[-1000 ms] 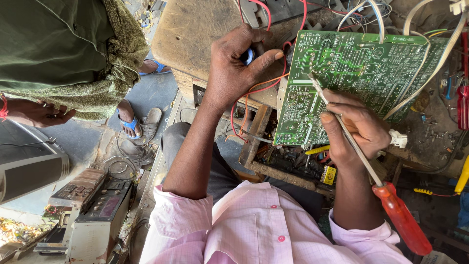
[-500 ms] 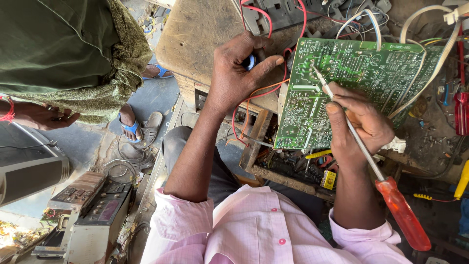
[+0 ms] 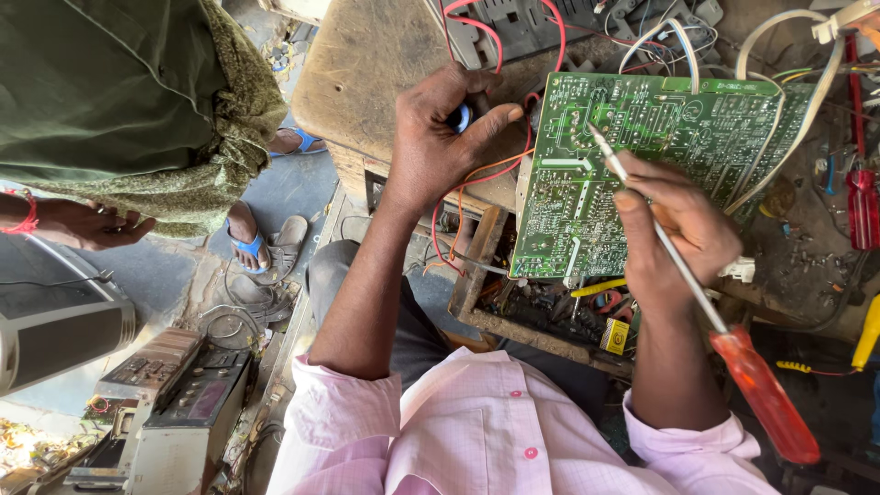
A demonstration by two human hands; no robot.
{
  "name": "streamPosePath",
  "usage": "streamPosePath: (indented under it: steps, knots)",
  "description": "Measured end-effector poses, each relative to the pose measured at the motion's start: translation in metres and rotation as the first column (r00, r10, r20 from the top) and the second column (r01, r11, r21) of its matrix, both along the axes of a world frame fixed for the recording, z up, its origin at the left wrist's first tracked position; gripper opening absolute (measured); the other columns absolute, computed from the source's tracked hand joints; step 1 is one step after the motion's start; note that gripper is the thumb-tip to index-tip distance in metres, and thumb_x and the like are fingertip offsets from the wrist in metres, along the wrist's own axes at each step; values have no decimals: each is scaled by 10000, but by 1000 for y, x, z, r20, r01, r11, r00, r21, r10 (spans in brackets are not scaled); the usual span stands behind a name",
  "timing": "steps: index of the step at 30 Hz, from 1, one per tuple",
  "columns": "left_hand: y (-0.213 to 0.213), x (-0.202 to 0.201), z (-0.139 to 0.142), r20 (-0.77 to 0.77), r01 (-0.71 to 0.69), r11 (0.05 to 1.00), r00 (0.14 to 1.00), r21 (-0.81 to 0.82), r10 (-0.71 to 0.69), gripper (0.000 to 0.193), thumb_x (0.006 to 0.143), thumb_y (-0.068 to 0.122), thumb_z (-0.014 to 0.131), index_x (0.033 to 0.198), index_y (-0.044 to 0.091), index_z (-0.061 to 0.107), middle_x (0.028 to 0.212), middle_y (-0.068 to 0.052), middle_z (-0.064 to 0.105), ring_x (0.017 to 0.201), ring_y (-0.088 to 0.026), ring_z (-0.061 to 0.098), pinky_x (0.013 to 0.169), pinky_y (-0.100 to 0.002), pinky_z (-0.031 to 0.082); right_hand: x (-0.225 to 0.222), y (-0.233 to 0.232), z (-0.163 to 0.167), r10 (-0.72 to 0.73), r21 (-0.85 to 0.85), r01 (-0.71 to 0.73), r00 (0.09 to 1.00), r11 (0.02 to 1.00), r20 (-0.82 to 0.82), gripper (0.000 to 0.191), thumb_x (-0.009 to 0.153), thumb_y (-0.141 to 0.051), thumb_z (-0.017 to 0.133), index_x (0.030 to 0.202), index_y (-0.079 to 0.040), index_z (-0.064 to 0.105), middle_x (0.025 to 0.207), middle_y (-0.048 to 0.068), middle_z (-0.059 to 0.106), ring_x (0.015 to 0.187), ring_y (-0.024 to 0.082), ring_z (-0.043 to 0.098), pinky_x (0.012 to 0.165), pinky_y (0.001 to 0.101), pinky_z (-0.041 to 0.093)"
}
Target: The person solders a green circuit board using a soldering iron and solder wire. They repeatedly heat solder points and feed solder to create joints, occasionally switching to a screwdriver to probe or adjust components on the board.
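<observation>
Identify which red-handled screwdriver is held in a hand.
The long one in the right hand, tip on the green board. The other lies untouched at the bench's right edge.

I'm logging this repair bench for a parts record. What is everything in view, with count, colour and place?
Printed circuit board: one, green, tilted on the bench, centre right.
Long screwdriver: one, red handle, metal shaft, tip on the board.
Wooden bench: one, brown, top centre.
Loose wires: several, red, white, orange, around the board.
Second red-handled screwdriver: one, right edge.
Old audio units: two, grey, floor at lower left.
Bystander in green garment: one, upper left.
Left hand: pinching a small blue part.
Right hand: gripping the long screwdriver.
</observation>
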State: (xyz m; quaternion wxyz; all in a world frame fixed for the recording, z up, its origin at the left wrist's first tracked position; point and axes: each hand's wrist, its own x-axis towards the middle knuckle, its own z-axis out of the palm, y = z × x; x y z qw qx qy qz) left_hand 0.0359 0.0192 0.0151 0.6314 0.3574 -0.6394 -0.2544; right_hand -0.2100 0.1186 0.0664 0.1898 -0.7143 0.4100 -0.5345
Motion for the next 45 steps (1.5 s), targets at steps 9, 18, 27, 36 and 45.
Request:
streamPosePath:
  steps: [9, 18, 27, 36, 45]
  knots:
    - [0, 1, -1, 7, -9, 1000, 1000, 28, 9, 281, 888, 184, 906, 1056, 45, 729, 785, -7, 626, 690, -83, 567, 613, -272, 478, 10, -5, -2, 58, 52, -60, 998, 997, 38, 151, 1055, 42, 739, 1178, 65, 656, 1281, 232, 693, 1207, 239, 703, 1051, 323, 600]
    - [-1, 1, -1, 25, -21, 999, 999, -32, 22, 283, 894, 187, 905, 1065, 47, 728, 799, -18, 614, 719, -102, 587, 649, -286, 500, 8, -3, 0, 51, 42, -53, 998, 998, 27, 161, 1032, 111, 742, 1163, 66, 659, 1259, 226, 701, 1196, 232, 698, 1038, 316, 597]
    - [-1, 0, -2, 1, -14, 1000, 1000, -12, 14, 291, 889, 189, 905, 1070, 41, 732, 798, -22, 618, 715, -105, 580, 645, -285, 498, 12, -6, 9, 43, -18, -46, 991, 999, -123, 175, 988, 106, 775, 1119, 43, 677, 1258, 217, 705, 1193, 245, 707, 1016, 324, 614]
    - [-3, 0, -6, 9, -5, 1000, 1000, -23, 5, 265, 906, 183, 896, 1065, 48, 733, 826, -19, 649, 725, -81, 599, 636, -269, 493, 10, 8, 34, 18, -96, -40, 976, 995, -218, 64, 985, 24, 727, 1033, 34, 686, 1130, 240, 729, 1106, 340, 737, 969, 389, 627]
    - [-3, 1, -1, -38, 12, 1000, 999, -16, -13, 248, 933, 146, 890, 1076, 14, 737, 846, -37, 667, 761, -107, 617, 689, -286, 517, -85, 109, 28, -32, 131, 29, 999, 991, 16, 276, 1045, -234, 611, 932, 9, 679, 898, 135, 742, 728, 195, 703, 780, 356, 607]
